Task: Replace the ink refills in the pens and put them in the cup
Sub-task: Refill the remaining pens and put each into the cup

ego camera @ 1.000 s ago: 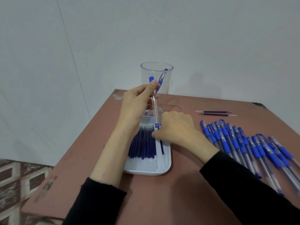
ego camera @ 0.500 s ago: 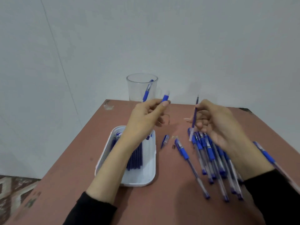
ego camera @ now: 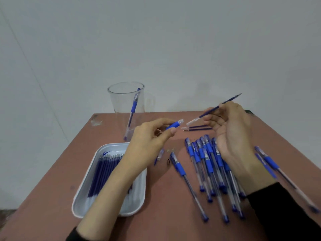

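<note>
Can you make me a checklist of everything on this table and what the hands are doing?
Surface: brown table, marked at its far left corner.
Job's things: cup with one pen leaning inside; tray of refills; pens piled at right; two loose refills lying farther back.
Clutter: small pen parts between tray and pens.
Hands: left hand holds a barrel; right hand pinches a refill, apart from the barrel.
Cables: nothing seen.
Surroundings: plain wall behind.
</note>
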A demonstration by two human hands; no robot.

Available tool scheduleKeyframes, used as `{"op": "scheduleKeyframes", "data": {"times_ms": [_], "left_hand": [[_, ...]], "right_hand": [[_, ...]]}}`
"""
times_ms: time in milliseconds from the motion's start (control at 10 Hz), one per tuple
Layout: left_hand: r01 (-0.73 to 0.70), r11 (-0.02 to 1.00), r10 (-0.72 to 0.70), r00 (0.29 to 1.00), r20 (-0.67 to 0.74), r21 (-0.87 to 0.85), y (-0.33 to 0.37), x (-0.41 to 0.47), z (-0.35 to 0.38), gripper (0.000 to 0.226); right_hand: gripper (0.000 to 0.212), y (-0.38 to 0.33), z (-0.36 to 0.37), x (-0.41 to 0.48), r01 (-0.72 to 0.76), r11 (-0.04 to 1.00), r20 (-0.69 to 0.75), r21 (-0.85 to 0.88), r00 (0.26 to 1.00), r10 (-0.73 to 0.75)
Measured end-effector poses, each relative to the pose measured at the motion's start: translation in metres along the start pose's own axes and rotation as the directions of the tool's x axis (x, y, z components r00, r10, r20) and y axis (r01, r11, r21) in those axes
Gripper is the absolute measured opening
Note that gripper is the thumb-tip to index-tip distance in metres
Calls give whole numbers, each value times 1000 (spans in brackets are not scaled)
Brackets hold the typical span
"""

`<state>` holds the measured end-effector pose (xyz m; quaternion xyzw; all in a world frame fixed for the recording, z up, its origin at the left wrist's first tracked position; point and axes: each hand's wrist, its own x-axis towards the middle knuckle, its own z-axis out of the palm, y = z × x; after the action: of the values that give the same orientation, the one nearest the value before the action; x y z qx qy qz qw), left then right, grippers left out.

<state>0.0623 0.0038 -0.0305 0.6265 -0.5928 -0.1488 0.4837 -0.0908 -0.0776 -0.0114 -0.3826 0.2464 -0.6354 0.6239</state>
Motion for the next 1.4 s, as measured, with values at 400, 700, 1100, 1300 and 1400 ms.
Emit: {"op": "scheduleKeyframes", "data": {"times_ms": [400,700,1100,1300,1400], "left_hand": [[15,999,-16,999,37,29,2,0,-2,18],[24,1000,-25,998,56,18,4,-1,-3,18],[49,999,-50,996,78,20,1,-1,-6,19],[50,997,-45,995,89,-55,1,-1,-7,16],[46,995,-37,994,100,-88,3,-2,-8,15]], "right_hand": [[13,4,1,-2,18,1000,4,-5,1000,-18],[14,4,1,-4,32,999,22,-43,999,-31],[16,2,1,-5,114,983,82,-141,991,-103],[15,3,0,-4,88,992,65,-91,995,-82],[15,3,-1,-4,61,998,57,-30,997,-59]]}}
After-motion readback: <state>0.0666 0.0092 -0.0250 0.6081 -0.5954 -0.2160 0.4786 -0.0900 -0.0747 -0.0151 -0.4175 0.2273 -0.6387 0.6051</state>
